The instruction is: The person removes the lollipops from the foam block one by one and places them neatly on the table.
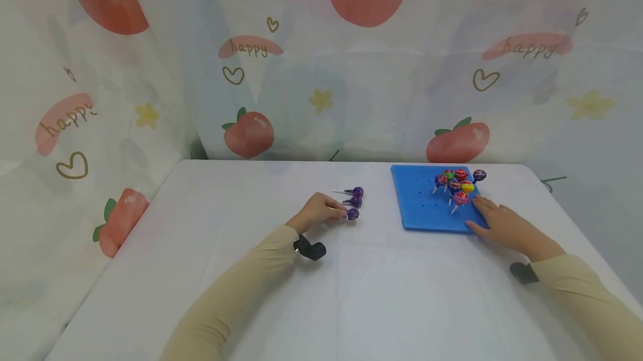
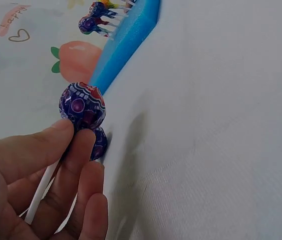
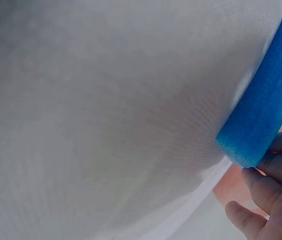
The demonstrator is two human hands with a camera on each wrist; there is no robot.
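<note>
My left hand [image 1: 320, 210] pinches a purple-wrapped lollipop [image 2: 82, 106] between thumb and fingers, just below its round head; its white stick runs down past the palm in the left wrist view. Two more purple lollipops [image 1: 356, 201] lie on the table just beyond it, sticks pointing left. At the right, my right hand [image 1: 504, 227] rests against the near right corner of a blue foam board [image 1: 419, 218], fingers mostly extended and touching its edge. Several lollipops [image 1: 460, 198] in mixed wrappers stand in the board, on its right part, some tilted.
Small holes [image 1: 420, 192] dot the left part of the board. A white cloth covers the table [image 1: 382, 294]. Behind it hangs a curtain [image 1: 377, 76] printed with peaches and hearts, which continues along the left side.
</note>
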